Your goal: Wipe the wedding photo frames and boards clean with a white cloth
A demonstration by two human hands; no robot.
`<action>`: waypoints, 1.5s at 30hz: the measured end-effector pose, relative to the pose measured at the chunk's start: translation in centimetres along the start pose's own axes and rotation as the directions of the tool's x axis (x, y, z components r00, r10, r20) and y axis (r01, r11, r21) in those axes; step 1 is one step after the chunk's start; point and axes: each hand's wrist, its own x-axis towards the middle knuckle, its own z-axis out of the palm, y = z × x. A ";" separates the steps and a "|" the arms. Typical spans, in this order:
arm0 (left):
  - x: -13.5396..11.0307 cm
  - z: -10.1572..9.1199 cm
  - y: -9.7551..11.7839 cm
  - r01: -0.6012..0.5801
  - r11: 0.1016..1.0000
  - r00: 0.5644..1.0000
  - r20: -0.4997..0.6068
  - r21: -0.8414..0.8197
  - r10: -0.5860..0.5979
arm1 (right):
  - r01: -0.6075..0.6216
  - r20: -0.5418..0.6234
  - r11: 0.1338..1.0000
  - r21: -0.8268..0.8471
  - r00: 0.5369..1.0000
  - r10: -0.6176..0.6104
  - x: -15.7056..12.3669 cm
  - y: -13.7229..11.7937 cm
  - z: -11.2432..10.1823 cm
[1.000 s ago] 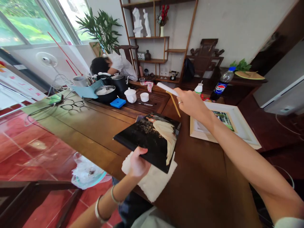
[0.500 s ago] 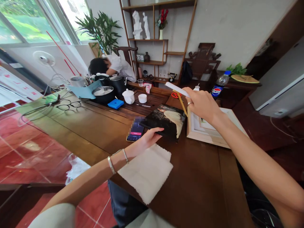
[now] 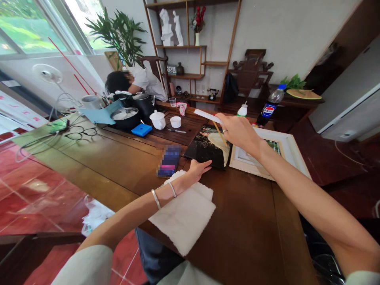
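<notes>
A dark photo print (image 3: 208, 148) of a figure in a white dress lies flat on the wooden table (image 3: 124, 158). My left hand (image 3: 198, 169) rests at its near edge, fingers stretched out, holding nothing. My right hand (image 3: 239, 132) is raised above the print, closed on a white strip (image 3: 208, 116) and a thin yellowish stick (image 3: 220, 133). A white picture frame (image 3: 285, 152) with a photo in it lies to the right of the print. A white cloth (image 3: 184, 215) is spread under my left forearm. A phone (image 3: 169, 161) lies left of the print.
A tea tray with a black kettle (image 3: 145, 106), a white teapot (image 3: 157, 120) and a cup (image 3: 175, 121) stands at the back. A blue box (image 3: 141, 130), glasses (image 3: 78, 134) and cables lie left. A cola bottle (image 3: 268, 104) stands behind. A person (image 3: 133, 81) leans over the far end.
My left hand has carried the print from over the cloth, set it flat beside the frame and let go. My right hand stays raised with the strip and stick.
</notes>
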 end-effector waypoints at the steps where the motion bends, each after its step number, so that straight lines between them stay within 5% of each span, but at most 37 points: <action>1: 0.6 0.5 -0.1 0.024 1.000 1.000 -0.015 -0.008 -0.024 | 0.009 0.004 1.000 0.004 1.000 -0.009 0.1 -0.1 0.3; 11: 4.5 1.9 -1.0 0.020 0.998 0.993 -0.115 0.057 -0.014 | 0.040 0.036 0.996 0.077 0.998 -0.043 0.5 -3.2 3.6; 19: 4.9 1.8 -1.8 -0.010 1.000 0.996 -0.089 -0.016 0.009 | 0.073 0.041 0.997 -0.027 0.997 -0.072 -1.0 -5.2 8.5; 29: 5.3 1.6 -2.2 -0.019 0.999 0.994 -0.108 -0.045 0.014 | 0.033 0.055 0.997 -0.071 0.998 -0.029 -1.4 -5.7 11.8; 37: 5.9 1.4 -2.7 -0.054 0.996 0.992 -0.119 -0.065 0.046 | 0.027 0.106 0.999 -0.041 0.994 -0.022 -1.4 -5.7 12.0; 45: 5.4 1.3 -2.4 -0.045 0.998 0.997 -0.065 -0.036 0.043 | 0.046 0.363 0.986 0.163 0.926 -0.103 0.1 -4.7 9.1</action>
